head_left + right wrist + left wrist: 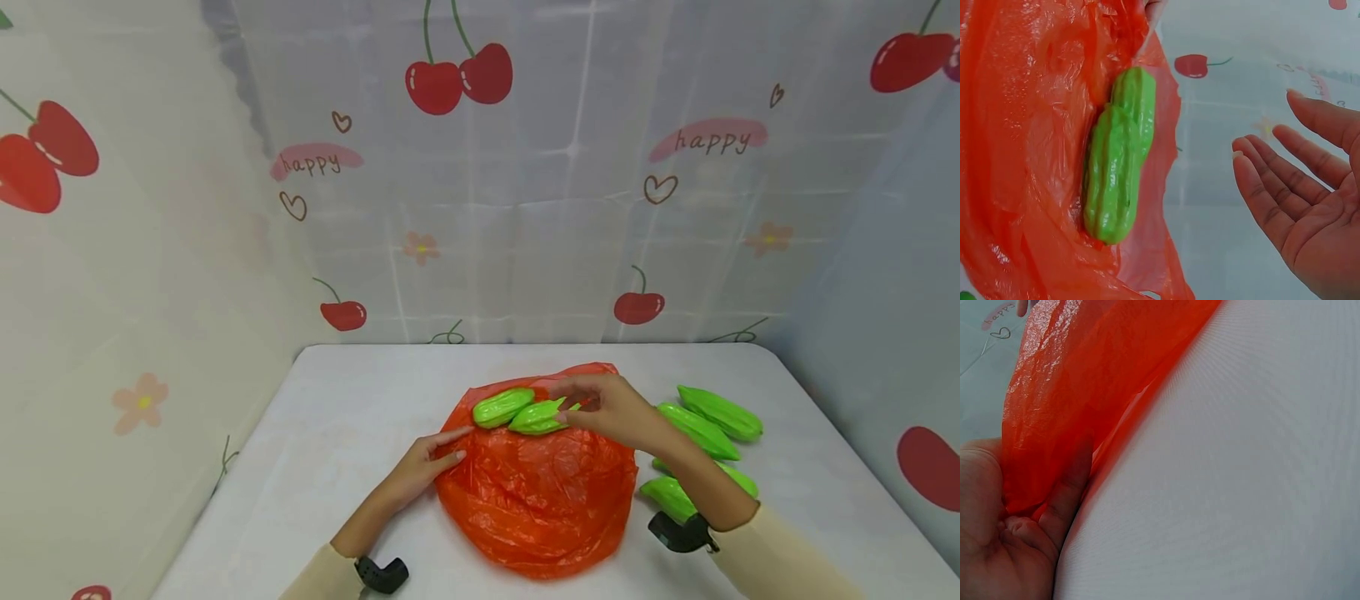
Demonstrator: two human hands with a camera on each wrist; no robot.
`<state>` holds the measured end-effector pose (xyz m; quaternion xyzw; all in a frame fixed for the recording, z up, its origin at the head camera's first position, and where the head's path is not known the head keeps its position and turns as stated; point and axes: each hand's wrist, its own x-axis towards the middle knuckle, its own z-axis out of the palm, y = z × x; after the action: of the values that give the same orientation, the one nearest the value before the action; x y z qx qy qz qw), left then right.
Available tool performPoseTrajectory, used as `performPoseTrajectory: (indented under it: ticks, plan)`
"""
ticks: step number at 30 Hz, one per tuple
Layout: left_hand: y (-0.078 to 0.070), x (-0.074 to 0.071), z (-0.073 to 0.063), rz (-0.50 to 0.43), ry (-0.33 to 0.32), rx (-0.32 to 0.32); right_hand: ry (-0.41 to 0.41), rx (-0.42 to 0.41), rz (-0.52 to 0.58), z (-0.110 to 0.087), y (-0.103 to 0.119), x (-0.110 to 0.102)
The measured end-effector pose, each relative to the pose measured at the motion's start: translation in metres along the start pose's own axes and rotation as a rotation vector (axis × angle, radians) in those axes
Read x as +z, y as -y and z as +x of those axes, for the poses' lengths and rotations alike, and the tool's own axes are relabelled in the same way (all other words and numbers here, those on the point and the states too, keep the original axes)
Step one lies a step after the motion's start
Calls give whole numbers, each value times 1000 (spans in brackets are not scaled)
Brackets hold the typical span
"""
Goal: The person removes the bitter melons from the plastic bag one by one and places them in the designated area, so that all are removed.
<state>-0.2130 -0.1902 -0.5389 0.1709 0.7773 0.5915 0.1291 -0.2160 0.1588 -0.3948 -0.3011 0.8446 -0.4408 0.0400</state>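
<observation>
An orange-red plastic bag (547, 500) lies on the white table. Two bright green, ridged bitter melons (503, 407) rest at its mouth, the front one (1112, 178) partly overlapping the other. My left hand (423, 467) holds the bag's left edge; in the left wrist view its fingers (1069, 494) lie along the film, with the orange plastic between thumb and fingers. Over the right melon hovers my right hand (603, 408), fingers loosely bent. Seen from the right wrist, that hand (1310, 194) has its fingers spread and nothing in it, apart from the melons.
Several more bitter melons (720, 412) lie on the table to the right of the bag, partly hidden by the right forearm. A white tabletop (315, 450) surrounds the bag. Curtains (525, 208) printed with cherries close off the back and sides.
</observation>
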Motion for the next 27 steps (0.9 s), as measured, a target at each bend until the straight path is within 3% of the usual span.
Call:
performPoseTrajectory:
  ticks: [10,20,27]
  plan:
    - [-1,-1,0,-4,1,0,-27,59,57,22,-20,11]
    - [-2,1,-1,-6,-14,-2,-70,105,160,31,-42,23]
    - [-3,1,-2,-10,-8,-9,-129,149,160,32,-48,28]
